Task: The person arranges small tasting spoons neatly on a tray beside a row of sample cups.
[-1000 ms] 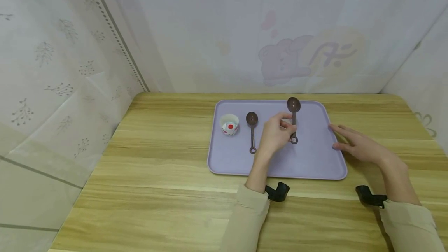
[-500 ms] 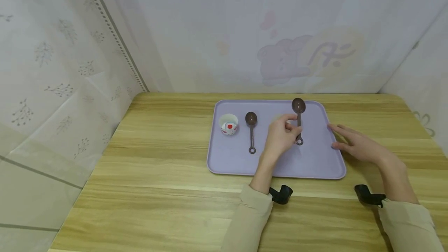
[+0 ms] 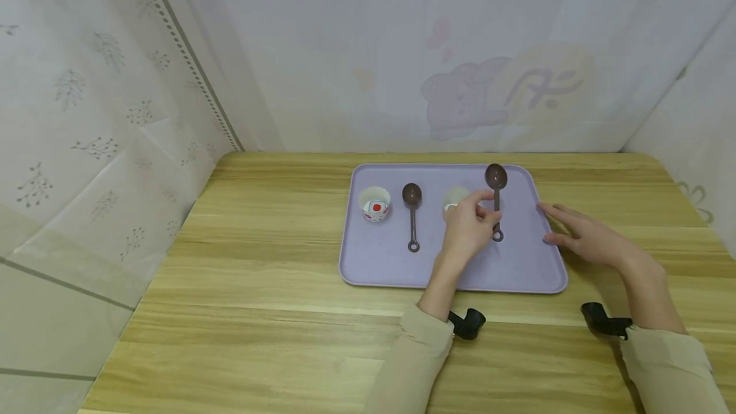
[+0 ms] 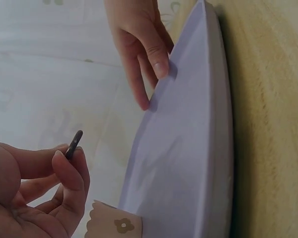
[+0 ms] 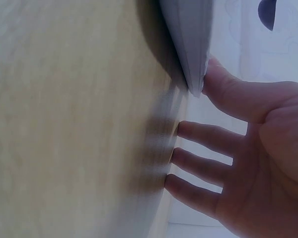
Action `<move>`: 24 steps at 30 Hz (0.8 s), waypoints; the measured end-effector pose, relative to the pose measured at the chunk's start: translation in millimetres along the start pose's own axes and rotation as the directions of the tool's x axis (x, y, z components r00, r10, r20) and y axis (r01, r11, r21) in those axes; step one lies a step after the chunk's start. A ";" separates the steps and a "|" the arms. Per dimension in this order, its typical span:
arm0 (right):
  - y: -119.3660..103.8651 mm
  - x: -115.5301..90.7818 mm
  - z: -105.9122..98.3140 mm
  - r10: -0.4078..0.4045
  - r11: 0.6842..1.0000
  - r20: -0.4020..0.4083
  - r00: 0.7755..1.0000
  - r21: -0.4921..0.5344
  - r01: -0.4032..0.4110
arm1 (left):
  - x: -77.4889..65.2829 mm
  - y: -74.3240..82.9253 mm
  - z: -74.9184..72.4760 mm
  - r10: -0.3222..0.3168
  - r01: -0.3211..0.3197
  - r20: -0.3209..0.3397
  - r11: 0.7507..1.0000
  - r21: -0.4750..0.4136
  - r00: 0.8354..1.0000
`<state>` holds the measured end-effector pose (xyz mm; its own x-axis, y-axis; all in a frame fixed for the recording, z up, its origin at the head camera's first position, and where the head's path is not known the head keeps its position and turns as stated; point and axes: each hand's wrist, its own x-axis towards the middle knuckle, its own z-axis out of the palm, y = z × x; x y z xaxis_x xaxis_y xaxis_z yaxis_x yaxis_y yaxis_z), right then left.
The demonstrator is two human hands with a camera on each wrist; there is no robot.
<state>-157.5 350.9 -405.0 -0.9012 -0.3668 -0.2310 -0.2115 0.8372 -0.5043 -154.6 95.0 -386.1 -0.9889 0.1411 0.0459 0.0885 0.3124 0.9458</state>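
My left hand [image 3: 470,225] pinches the handle of a brown measuring spoon [image 3: 496,176] between thumb and fingers, bowl toward the far side. In the left wrist view the spoon's handle [image 4: 75,143] sticks out past the fingertips, raised above the lilac tray [image 3: 379,264]. Partly hidden behind this hand stands a baking cup [image 3: 456,195]; its scalloped rim and brown flower show in the left wrist view. At the tray's right edge rests my right hand [image 3: 592,238], fingers extended. In the right wrist view its thumb touches the tray's side while other fingertips touch the table.
On the tray's left part stands another baking cup [image 3: 375,204], white with red marks. A second brown measuring spoon [image 3: 412,209] lies to its right. The tray sits on a wooden table [image 3: 259,260], with patterned cloth [image 3: 322,56] hanging behind and at the sides.
My left hand has moved right with the measuring spoon, slightly toward me. The baking cup behind it has come into sight. My right hand has stayed at the tray's edge.
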 end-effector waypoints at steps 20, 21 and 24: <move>0.8 0.1 -0.1 -0.003 1.000 -0.001 1.000 0.009 0.003 | -1.3 -4.7 13.6 0.034 -0.033 -0.008 0.992 0.123 0.999; 1.0 0.1 -0.3 -0.004 1.000 -0.002 1.000 0.009 0.004 | -1.3 -4.7 14.0 0.033 -0.032 -0.009 0.991 0.129 0.999; 0.7 0.3 -0.2 -0.006 1.000 -0.002 1.000 0.010 0.006 | -0.9 -5.6 15.3 0.026 -0.024 -0.011 0.990 0.141 1.000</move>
<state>-158.0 351.5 -405.2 -0.9006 -0.3712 -0.2260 -0.2134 0.8308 -0.5140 -152.4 107.5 -396.4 -0.9876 0.1384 0.0740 0.1280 0.4379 0.8898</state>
